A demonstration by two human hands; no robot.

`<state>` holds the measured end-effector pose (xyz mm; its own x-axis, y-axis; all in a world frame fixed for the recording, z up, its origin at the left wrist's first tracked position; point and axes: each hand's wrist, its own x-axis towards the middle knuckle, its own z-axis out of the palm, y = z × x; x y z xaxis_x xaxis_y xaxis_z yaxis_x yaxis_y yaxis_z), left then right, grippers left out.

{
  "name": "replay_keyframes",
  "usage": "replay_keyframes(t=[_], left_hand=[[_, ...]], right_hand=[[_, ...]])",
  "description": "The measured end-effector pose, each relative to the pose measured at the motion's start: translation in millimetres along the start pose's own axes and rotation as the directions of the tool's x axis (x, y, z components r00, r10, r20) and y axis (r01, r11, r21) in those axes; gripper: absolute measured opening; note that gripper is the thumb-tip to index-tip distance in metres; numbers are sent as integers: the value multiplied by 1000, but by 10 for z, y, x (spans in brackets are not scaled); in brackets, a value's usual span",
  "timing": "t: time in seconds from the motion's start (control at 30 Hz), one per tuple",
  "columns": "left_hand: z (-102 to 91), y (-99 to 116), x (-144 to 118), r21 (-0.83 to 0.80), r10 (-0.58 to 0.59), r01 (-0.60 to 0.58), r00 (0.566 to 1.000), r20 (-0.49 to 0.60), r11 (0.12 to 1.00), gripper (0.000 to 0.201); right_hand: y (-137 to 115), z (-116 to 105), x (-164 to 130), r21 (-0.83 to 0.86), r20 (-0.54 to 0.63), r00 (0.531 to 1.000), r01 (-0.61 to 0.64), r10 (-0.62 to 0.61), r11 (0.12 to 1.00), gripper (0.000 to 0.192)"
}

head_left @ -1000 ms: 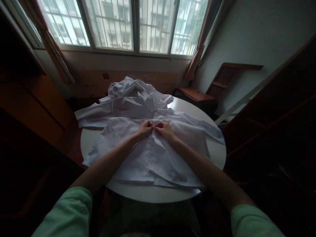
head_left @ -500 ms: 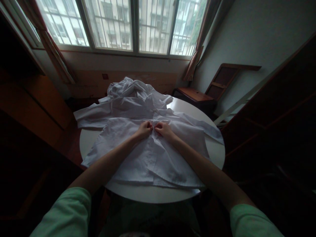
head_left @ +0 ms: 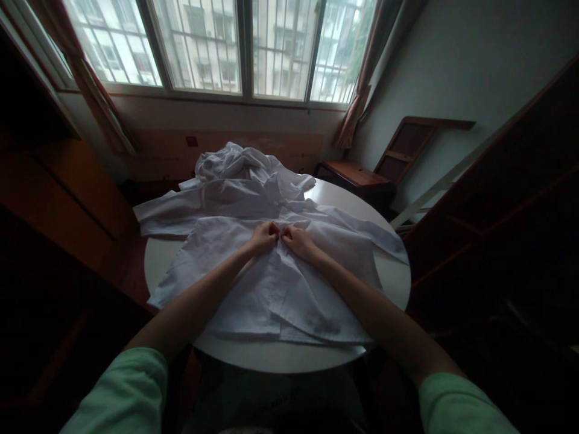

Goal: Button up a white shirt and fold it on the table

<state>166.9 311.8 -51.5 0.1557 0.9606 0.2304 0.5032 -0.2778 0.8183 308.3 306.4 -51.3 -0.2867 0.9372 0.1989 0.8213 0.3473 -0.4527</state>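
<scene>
A white shirt [head_left: 253, 283] lies spread flat on a round white table [head_left: 280, 355], its front facing up. My left hand [head_left: 263, 237] and my right hand [head_left: 296, 239] meet at the middle of the shirt's front, near the chest. Both pinch the shirt's front edges, fingertips almost touching each other. The lower front panels lie loose and parted towards me. Behind this shirt a second white garment [head_left: 235, 175] lies crumpled, one sleeve stretched out to the left.
A big barred window [head_left: 226, 42] fills the far wall, with curtains at both sides. A wooden chair [head_left: 375, 169] stands behind the table at the right. Dark wooden furniture flanks the table on the left and right.
Both hands have stayed pinched on the shirt's front at the same spot. The view has drifted slightly; nothing else has moved.
</scene>
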Motion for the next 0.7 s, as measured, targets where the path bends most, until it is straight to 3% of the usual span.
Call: replay_keyframes(t=[0.1,0.27,0.53,0.7], left_hand=[[-33,53,-15,68,-45,46,999,-18,997,4],[-43,52,-55,260,-1,4,1000,-12,965,23],[-44,37,-40,230,3,-6,1000,14,973,13],[-42,73,-63,228,4,1,1000,-22,974,11]], right_hand=[[-17,-5,-15,2,-5,1000,-10,10,1000,16],[-49,0,-41,-12,-30,998,-51,50,999,17],[-56,16,-45,-28,-32,998,-56,55,998,16],[-43,19,-37,-10,-36,998,-50,50,999,15]])
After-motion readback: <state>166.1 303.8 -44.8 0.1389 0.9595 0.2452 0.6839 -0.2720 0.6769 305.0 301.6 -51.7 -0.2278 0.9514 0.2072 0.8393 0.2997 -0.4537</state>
